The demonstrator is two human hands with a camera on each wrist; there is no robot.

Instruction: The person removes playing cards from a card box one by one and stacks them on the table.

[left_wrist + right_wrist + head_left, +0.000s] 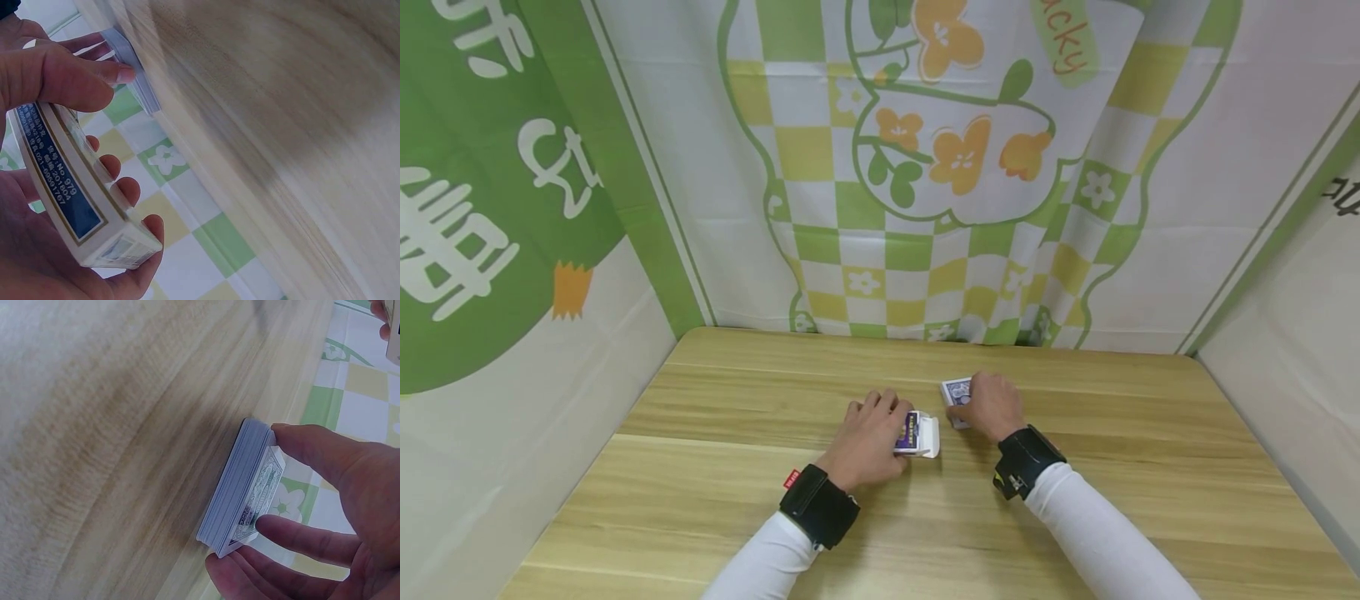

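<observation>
My left hand (867, 442) holds a playing-card box (912, 432) with a dark purple face and white edges. The box's white flap (930, 435) stands open on its right end. In the left wrist view, the thumb and fingers wrap the long sides of the box (61, 178), whose blue side panel carries printed text. Just to the right, my right hand (996, 407) grips a stack of playing cards (957, 389) by its edges. The right wrist view shows thumb and fingers at opposite ends of the deck (234, 487), which lies on or very near the tabletop.
A wood-grain table (715, 467) spreads beneath both hands. Behind its far edge hangs a checked, flowered curtain (865, 250), with more cloth walls (512, 433) at the left and right sides.
</observation>
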